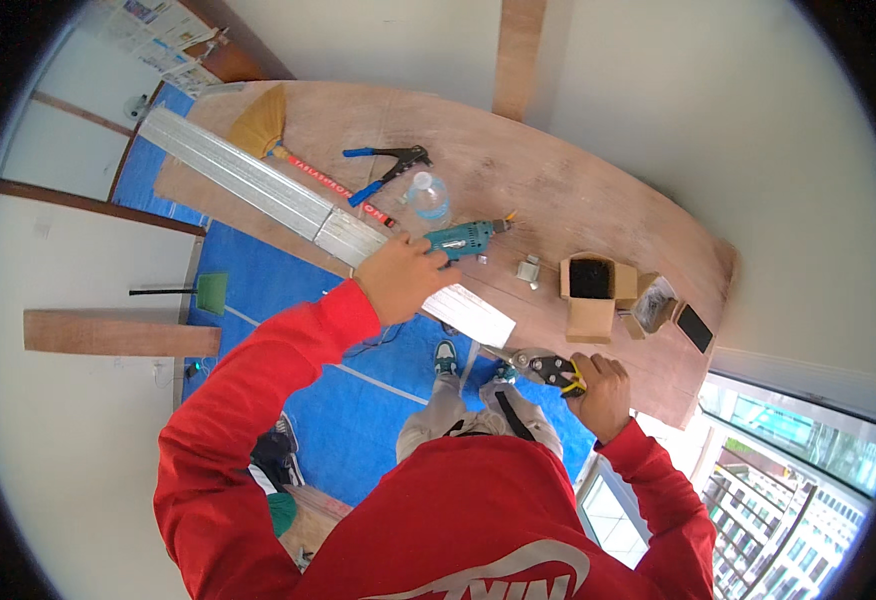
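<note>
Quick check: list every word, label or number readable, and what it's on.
Wording isn't copied here; lettering stands on:
Broom handle: white letters on red, partly legible.
Red sweatshirt: white letters, cut off by picture edge.
Papers, upper left: too small to read.
Power tool: unreadable white mark.

A white wall (678, 90) with a vertical wooden strip (520, 60) stands behind the plywood tabletop (558, 185). Blue floor sheeting (353, 435) bears pale lines. Daylight enters through the right-side window (808, 435).

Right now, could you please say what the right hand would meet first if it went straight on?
Most likely the near end of the silver metal strip, beside the tips of the snips in the right hand; depth is unclear, so they may already touch.
</note>
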`<state>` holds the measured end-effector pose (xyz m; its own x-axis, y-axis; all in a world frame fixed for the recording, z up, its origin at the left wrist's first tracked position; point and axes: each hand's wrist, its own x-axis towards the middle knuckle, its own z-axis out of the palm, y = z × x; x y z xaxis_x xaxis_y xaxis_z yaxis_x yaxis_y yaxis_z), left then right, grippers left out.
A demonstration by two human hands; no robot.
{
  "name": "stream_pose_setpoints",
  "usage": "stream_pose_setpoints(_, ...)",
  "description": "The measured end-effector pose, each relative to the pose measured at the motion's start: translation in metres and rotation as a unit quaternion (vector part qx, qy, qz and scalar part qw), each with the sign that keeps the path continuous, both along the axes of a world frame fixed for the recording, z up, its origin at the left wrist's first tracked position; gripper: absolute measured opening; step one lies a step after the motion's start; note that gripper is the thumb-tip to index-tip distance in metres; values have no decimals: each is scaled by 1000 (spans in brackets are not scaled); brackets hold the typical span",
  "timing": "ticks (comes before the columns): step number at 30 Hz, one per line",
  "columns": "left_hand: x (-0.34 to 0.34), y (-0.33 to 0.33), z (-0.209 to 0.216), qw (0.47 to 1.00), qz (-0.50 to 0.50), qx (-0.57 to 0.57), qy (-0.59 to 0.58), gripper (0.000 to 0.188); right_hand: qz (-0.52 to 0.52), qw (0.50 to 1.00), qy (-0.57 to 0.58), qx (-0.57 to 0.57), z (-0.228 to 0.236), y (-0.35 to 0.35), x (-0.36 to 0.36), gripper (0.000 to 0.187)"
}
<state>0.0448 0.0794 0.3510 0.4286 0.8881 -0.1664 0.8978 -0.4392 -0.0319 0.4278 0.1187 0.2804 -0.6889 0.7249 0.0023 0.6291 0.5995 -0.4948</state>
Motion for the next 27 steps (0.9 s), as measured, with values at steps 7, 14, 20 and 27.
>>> stream_pose_setpoints(7, 22, 39, 7, 995, -75, -62, -7, 37, 103, 880, -19, -463, -6, 27, 32, 37)
stream_pose_setpoints(14, 46, 41, 18, 996, -46, 73, 17, 23, 47, 983, -3, -178, 17, 17, 44, 63)
stream_pose_setpoints(20, 34, 36, 34, 994, -53, 88, 28, 19, 196, 897, 49, -393, -21, 28, 56, 85)
stream_pose_setpoints(27, -1, 21, 48, 997, -35, 56, -29, 23, 54, 862, -3, -505, -53, 13, 61, 86)
